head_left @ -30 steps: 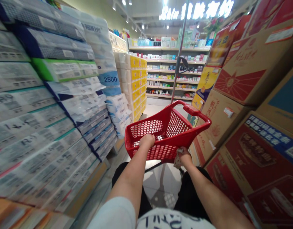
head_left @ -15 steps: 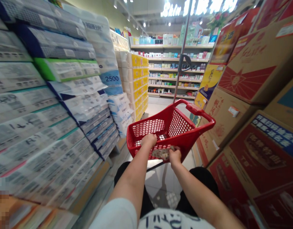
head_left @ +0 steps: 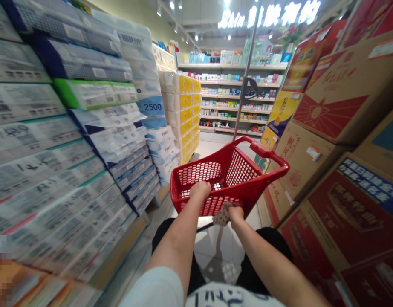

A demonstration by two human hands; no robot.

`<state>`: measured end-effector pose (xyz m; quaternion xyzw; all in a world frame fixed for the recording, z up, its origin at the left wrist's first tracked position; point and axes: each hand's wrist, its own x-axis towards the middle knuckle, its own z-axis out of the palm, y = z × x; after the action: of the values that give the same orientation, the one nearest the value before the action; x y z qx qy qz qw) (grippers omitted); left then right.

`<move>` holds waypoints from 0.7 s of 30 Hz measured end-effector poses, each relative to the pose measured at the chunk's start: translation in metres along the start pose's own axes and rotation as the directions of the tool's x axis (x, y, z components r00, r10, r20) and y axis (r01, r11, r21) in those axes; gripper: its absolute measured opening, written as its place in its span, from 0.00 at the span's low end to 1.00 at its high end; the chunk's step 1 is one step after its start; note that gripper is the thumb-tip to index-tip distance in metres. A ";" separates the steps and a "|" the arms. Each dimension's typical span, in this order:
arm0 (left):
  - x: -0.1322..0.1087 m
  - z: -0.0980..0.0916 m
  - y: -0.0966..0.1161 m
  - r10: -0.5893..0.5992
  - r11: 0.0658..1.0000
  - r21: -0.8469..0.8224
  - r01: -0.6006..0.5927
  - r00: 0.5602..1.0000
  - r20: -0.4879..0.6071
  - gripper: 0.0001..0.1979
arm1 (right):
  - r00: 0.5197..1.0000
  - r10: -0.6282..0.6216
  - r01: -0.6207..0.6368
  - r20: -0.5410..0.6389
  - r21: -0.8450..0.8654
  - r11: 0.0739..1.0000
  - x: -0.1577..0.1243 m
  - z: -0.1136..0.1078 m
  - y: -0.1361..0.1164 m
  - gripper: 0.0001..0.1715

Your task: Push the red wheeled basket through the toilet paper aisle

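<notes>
A red plastic shopping basket cart (head_left: 244, 172) stands in a narrow aisle just in front of me. My left hand (head_left: 200, 189) is closed over its near rim. My right hand (head_left: 236, 212) is closed on a small speckled cloth (head_left: 221, 216), which it presses against the outside of the cart's near wall, low and to the right of the left hand. The cart's inside looks bare through the mesh.
Stacked tissue and paper-roll packs (head_left: 88, 128) wall the left side. Cardboard cartons (head_left: 337, 128) pile up close on the right. A metal pole (head_left: 246, 81) rises behind the cart. Product shelves (head_left: 228, 98) cross the aisle's far end over a tiled floor (head_left: 215, 243).
My right hand carried the cloth from the cart's right corner leftward along the near wall, then slightly down. The left hand kept its grip on the rim.
</notes>
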<state>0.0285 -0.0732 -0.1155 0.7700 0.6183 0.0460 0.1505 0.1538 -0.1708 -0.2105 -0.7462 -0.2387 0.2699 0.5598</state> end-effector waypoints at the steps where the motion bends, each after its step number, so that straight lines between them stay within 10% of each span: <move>1: 0.000 0.000 0.000 0.004 1.000 -0.001 -0.004 1.000 0.002 0.27 | 1.000 -0.001 0.001 0.002 0.004 1.000 0.000 0.000 -0.001 0.11; 6: -0.007 -0.003 0.003 -0.034 0.999 -0.007 0.034 0.999 -0.020 0.28 | 0.995 -0.089 0.090 0.052 -0.021 0.996 0.000 -0.002 -0.003 0.16; 10: -0.021 -0.004 0.005 -0.058 0.997 -0.051 0.059 0.998 0.011 0.28 | 0.988 0.138 -0.121 0.062 -0.231 0.965 0.000 -0.016 0.009 0.27; 15: -0.023 -0.006 0.004 -0.050 0.996 -0.069 0.055 0.997 0.065 0.29 | 0.990 -0.102 0.133 0.094 -0.431 0.893 0.008 -0.022 0.009 0.31; 21: -0.028 -0.007 0.003 -0.048 0.995 -0.079 0.054 0.996 0.072 0.30 | 0.989 0.042 0.037 0.138 -0.520 0.853 0.003 -0.027 0.000 0.36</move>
<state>0.0234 -0.0994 -0.1050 0.7483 0.6298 0.0403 0.2044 0.1744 -0.1879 -0.2043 -0.8486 -0.3418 0.2492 0.3176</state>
